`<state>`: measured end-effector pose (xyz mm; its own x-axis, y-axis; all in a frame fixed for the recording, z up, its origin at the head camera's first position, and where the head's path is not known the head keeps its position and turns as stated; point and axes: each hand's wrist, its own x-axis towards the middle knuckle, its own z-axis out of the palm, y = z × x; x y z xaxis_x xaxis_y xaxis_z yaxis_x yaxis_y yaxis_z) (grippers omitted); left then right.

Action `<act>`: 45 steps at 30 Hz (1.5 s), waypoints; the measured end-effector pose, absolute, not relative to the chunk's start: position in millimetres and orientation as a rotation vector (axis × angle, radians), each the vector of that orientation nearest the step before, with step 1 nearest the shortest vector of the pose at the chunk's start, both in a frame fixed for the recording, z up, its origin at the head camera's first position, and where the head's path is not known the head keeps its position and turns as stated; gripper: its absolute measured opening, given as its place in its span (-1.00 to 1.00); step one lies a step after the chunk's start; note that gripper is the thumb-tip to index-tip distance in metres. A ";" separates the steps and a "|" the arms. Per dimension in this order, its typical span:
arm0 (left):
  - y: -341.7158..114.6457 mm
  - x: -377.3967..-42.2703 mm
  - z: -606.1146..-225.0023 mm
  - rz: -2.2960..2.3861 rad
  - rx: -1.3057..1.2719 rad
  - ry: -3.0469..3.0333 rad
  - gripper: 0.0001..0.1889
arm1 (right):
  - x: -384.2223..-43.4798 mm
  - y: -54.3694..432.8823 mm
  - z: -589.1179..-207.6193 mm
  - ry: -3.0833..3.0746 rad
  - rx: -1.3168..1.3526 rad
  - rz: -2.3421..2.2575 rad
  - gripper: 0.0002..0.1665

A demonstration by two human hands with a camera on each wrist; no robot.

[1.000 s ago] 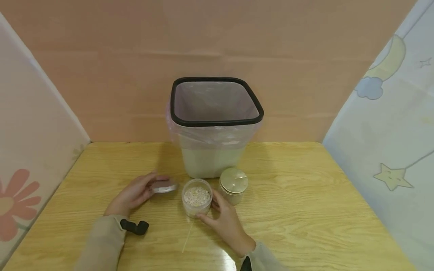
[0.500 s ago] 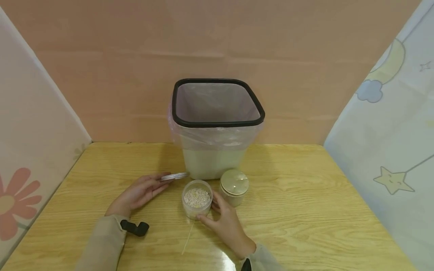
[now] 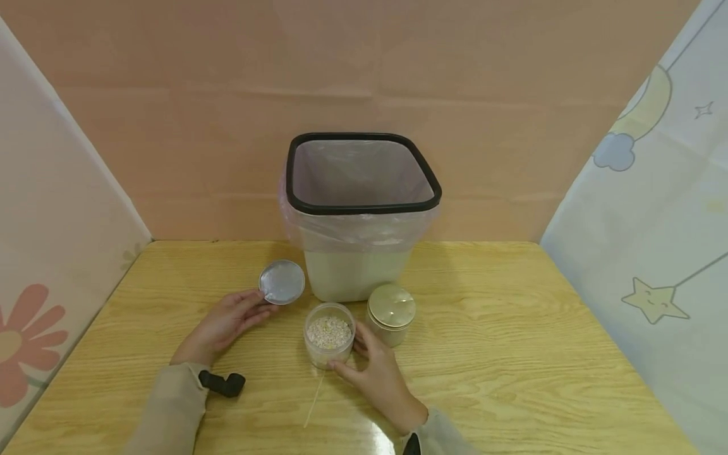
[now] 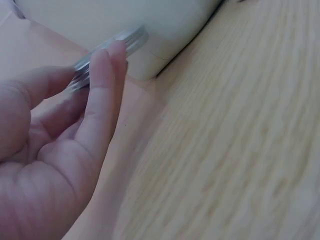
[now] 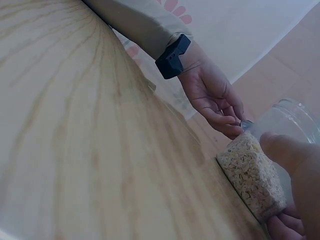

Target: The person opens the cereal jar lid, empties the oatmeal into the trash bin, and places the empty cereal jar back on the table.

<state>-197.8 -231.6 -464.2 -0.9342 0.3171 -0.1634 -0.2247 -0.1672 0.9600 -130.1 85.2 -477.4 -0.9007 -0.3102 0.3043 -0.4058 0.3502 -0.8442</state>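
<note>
My left hand (image 3: 224, 322) pinches a round silvery lid (image 3: 282, 282) by its near edge, between thumb and fingers. Its flat face is tilted toward me, left of the bin. In the left wrist view the lid (image 4: 134, 41) shows nearly edge-on. A clear open jar (image 3: 329, 335) stands upright on the table, partly filled with pale flaky bits. Around its right side curls my right hand (image 3: 381, 376), thumb at the front. The right wrist view shows the flakes (image 5: 252, 175) through the wall; some fingers behind the jar are hidden.
Behind the jar stands a pale bin (image 3: 358, 275) with a black rim and a pinkish bag. A second jar (image 3: 392, 306) with a gold lid is close to my right fingers. One thin pale stick (image 3: 315, 401) lies in front of the open jar on the wooden table (image 3: 512, 354).
My left hand has turned the lid from lying almost level to facing me, and the lid has gone slightly up and away. The right hand and the open jar stay in place.
</note>
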 end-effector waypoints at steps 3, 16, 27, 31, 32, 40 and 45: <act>-233.0 -197.0 -462.0 2.125 0.088 1.840 -0.44 | -130.0 84.7 -477.2 -2.498 0.673 1.613 -0.04; -232.5 -199.1 -453.6 1.904 0.061 2.061 -0.58 | -130.0 85.3 -477.2 -2.498 0.670 1.596 -0.04; -230.1 -197.9 -446.9 1.610 -0.029 2.360 -0.61 | -129.5 85.3 -477.8 -2.494 0.675 1.602 -0.04; -225.6 -196.5 -441.4 1.364 -0.041 2.567 -0.66 | -128.2 85.1 -476.5 -2.488 0.670 1.616 -0.02; -224.1 -195.9 -440.3 1.319 -0.040 2.601 -0.68 | -128.0 85.1 -476.6 -2.487 0.671 1.618 -0.02; -217.3 -191.7 -435.1 1.215 -0.034 2.697 -0.73 | -128.8 85.3 -476.9 -2.481 0.674 1.621 -0.02; -216.4 -191.2 -432.3 1.192 0.021 2.760 -0.71 | -129.6 85.5 -476.4 -2.485 0.679 1.612 -0.03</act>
<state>-191.2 -216.4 -432.3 -0.9908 0.0660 -0.1184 -0.0409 0.6870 0.7255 -129.6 85.5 -476.4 -0.8951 -0.3100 0.3205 -0.4190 0.3388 -0.8424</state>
